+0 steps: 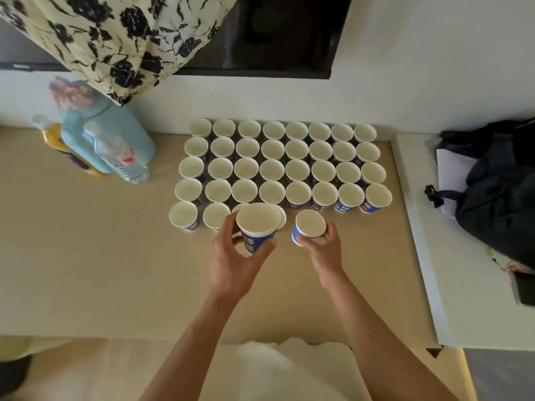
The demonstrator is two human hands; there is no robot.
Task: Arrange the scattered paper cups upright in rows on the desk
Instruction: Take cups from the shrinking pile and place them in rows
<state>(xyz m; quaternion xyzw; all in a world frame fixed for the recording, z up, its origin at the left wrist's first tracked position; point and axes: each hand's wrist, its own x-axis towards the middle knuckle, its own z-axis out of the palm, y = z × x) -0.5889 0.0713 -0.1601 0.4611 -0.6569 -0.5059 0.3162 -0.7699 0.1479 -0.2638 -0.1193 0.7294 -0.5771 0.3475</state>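
Several blue-and-white paper cups (272,170) stand upright in tidy rows on the beige desk (86,241), filling the far middle. A partial front row holds two cups at its left (183,215). My left hand (231,256) grips an upright cup (257,224) raised above that front row; it hides part of another cup behind it. My right hand (322,244) holds a second upright cup (309,224) just to the right, at the front row's level.
A clear water bottle (118,154), a light-blue bottle (107,131) and a yellow bottle (55,140) stand at the far left. A floral curtain (121,39) hangs above them. A black bag (498,192) lies on the white ledge at the right.
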